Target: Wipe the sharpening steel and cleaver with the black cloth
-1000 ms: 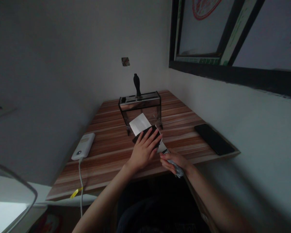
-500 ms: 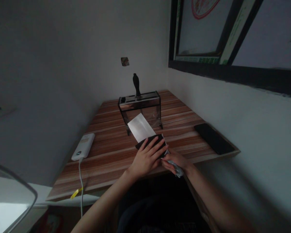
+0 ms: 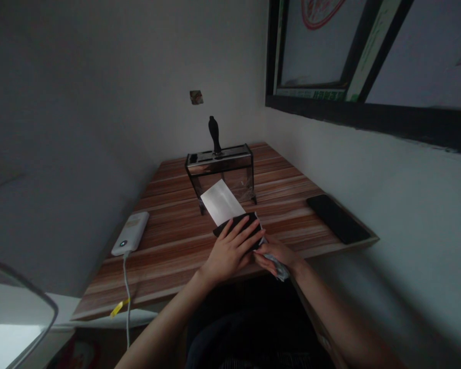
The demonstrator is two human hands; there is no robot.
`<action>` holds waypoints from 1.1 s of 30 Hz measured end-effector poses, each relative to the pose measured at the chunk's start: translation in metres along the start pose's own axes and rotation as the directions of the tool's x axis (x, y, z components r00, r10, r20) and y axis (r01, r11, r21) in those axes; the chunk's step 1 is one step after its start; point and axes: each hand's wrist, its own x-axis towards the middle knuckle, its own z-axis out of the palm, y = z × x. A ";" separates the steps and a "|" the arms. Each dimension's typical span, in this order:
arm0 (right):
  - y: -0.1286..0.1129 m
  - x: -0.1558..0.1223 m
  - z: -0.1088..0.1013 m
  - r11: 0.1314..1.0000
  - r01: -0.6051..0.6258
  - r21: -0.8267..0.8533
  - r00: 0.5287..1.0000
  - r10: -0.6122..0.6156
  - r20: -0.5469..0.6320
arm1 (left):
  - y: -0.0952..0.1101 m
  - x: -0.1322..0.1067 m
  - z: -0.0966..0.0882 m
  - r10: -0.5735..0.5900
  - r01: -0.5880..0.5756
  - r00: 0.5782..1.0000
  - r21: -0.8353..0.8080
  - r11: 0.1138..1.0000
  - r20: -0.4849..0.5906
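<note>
A flat, pale silver sheet [image 3: 222, 202] slants over the table, its lower end hidden beneath a dark, flat black piece [image 3: 236, 221]. On that black piece lies my left hand [image 3: 230, 251], fingers stretched and spread across it, thumb hidden. My right hand [image 3: 274, 252] is closed at the near right edge of the black piece. From its fingers hangs a crumpled, greyish-white wrapping [image 3: 279, 269], whether cloth or plastic I cannot tell. Behind the sheet stands a clear-sided stand [image 3: 219, 163] with a metal top. A black handle [image 3: 214, 134] rises upright from its top.
The wood-grain table [image 3: 169, 225] meets walls at the back and right. At the left lies a white power bank [image 3: 131, 233] with a white cable [image 3: 126, 287] dropping over the front edge. A black phone [image 3: 338, 218] lies at the right, below a dark window frame [image 3: 369, 105].
The whole view has shifted very slightly to the left. Both hands and the sheet keep the same positions relative to each other.
</note>
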 end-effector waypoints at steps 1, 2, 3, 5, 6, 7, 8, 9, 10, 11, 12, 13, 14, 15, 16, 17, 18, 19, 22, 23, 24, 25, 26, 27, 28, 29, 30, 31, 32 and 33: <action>0.000 0.000 0.000 1.000 -0.002 0.001 1.000 0.002 -0.002 | 0.000 0.000 0.000 -0.003 0.003 1.000 -0.007 1.000 0.003; 0.000 0.000 0.000 1.000 -0.004 0.002 1.000 0.004 -0.004 | 0.000 0.000 -0.001 -0.006 0.006 1.000 -0.014 1.000 0.006; 0.000 0.000 0.001 1.000 -0.006 0.001 1.000 0.006 -0.005 | 0.000 0.000 -0.001 -0.010 0.010 1.000 -0.022 1.000 0.007; -0.002 0.000 0.002 1.000 -0.007 -0.010 1.000 0.007 -0.004 | 0.000 0.001 -0.002 -0.021 0.022 1.000 -0.038 0.999 0.007; -0.003 0.000 0.003 1.000 -0.009 -0.019 1.000 0.009 0.001 | -0.001 0.001 -0.003 -0.032 0.032 0.999 -0.046 0.998 0.003; -0.005 -0.001 0.005 1.000 -0.014 -0.028 1.000 0.014 0.006 | -0.002 0.002 -0.004 -0.046 0.046 0.999 -0.055 0.997 0.000; -0.006 -0.001 0.006 0.999 -0.022 -0.035 1.000 0.022 0.013 | -0.004 0.002 -0.005 -0.062 0.062 0.998 -0.063 0.996 -0.003; -0.008 -0.002 0.008 0.999 -0.032 -0.039 0.999 0.033 0.017 | -0.007 0.003 -0.005 -0.081 0.080 0.997 -0.070 0.994 -0.008; -0.010 -0.002 0.009 0.998 -0.041 -0.041 0.999 0.042 0.020 | -0.011 0.004 -0.006 -0.100 0.099 0.995 -0.076 0.992 -0.015; -0.011 -0.002 0.010 0.998 -0.048 -0.042 0.999 0.049 0.020 | -0.015 0.004 -0.006 -0.120 0.117 0.992 -0.081 0.990 -0.026; -0.012 -0.003 0.011 0.998 -0.050 -0.042 0.998 0.051 0.023 | -0.020 0.006 -0.007 -0.137 0.133 0.990 -0.084 0.988 -0.042; -0.012 -0.003 0.011 0.998 -0.050 -0.042 0.998 0.051 0.028 | -0.026 0.007 -0.007 -0.154 0.149 0.986 -0.086 0.985 -0.062; -0.012 -0.003 0.011 0.998 -0.048 -0.040 0.998 0.049 0.031 | -0.031 0.009 -0.008 -0.171 0.164 0.982 -0.088 0.982 -0.083; -0.011 -0.003 0.011 0.998 -0.046 -0.038 0.998 0.047 0.032 | -0.038 0.011 -0.009 -0.189 0.180 0.977 -0.090 0.980 -0.103; -0.011 -0.003 0.011 0.998 -0.043 -0.034 0.998 0.044 0.034 | -0.044 0.013 -0.010 -0.206 0.196 0.971 -0.090 0.976 -0.121; -0.011 -0.003 0.010 0.999 -0.041 -0.032 0.998 0.042 0.036 | -0.050 0.015 -0.011 -0.223 0.213 0.965 -0.089 0.973 -0.137; -0.010 -0.003 0.010 0.999 -0.037 -0.032 0.999 0.039 0.036 | -0.055 0.018 -0.012 -0.239 0.228 0.959 -0.088 0.970 -0.150; -0.010 -0.003 0.010 0.999 -0.034 -0.034 0.999 0.035 0.036 | -0.061 0.021 -0.014 -0.252 0.241 0.954 -0.086 0.967 -0.162; -0.011 -0.003 0.011 0.998 -0.037 -0.041 0.998 0.039 0.048 | -0.074 0.027 -0.017 -0.280 0.269 0.941 -0.081 0.960 -0.192; -0.012 -0.003 0.011 0.998 -0.040 -0.042 0.998 0.042 0.050 | -0.077 0.028 -0.017 -0.289 0.278 0.936 -0.081 0.957 -0.200; -0.012 -0.003 0.011 0.998 -0.042 -0.042 0.998 0.045 0.050 | -0.079 0.029 -0.017 -0.295 0.284 0.933 -0.082 0.955 -0.206; -0.013 -0.003 0.012 0.998 -0.045 -0.043 0.998 0.047 0.049 | -0.081 0.030 -0.016 -0.302 0.290 0.929 -0.083 0.953 -0.213; -0.013 -0.003 0.012 0.998 -0.048 -0.045 0.998 0.050 0.047 | -0.082 0.029 -0.016 -0.305 0.294 0.927 -0.085 0.952 -0.219; -0.013 -0.003 0.012 0.998 -0.049 -0.048 0.998 0.051 0.046 | -0.083 0.029 -0.016 -0.307 0.295 0.925 -0.087 0.951 -0.224; -0.013 -0.003 0.012 0.998 -0.048 -0.051 0.998 0.051 0.049 | -0.083 0.028 -0.016 -0.307 0.294 0.923 -0.090 0.952 -0.232; -0.013 -0.003 0.012 0.997 -0.048 -0.053 0.997 0.051 0.053 | -0.083 0.027 -0.015 -0.305 0.291 0.922 -0.093 0.952 -0.237; -0.013 -0.004 0.012 0.998 -0.045 -0.053 0.997 0.048 0.055 | -0.083 0.025 -0.015 -0.303 0.288 0.922 -0.096 0.953 -0.240; -0.012 -0.004 0.012 0.998 -0.042 -0.050 0.997 0.044 0.057 | -0.083 0.024 -0.015 -0.302 0.286 0.922 -0.098 0.953 -0.242; -0.012 -0.004 0.012 0.998 -0.038 -0.046 0.998 0.041 0.057 | -0.083 0.023 -0.015 -0.302 0.286 0.921 -0.100 0.953 -0.245; -0.012 -0.004 0.012 0.998 -0.035 -0.042 0.998 0.037 0.055 | -0.082 0.022 -0.015 -0.303 0.287 0.921 -0.100 0.953 -0.245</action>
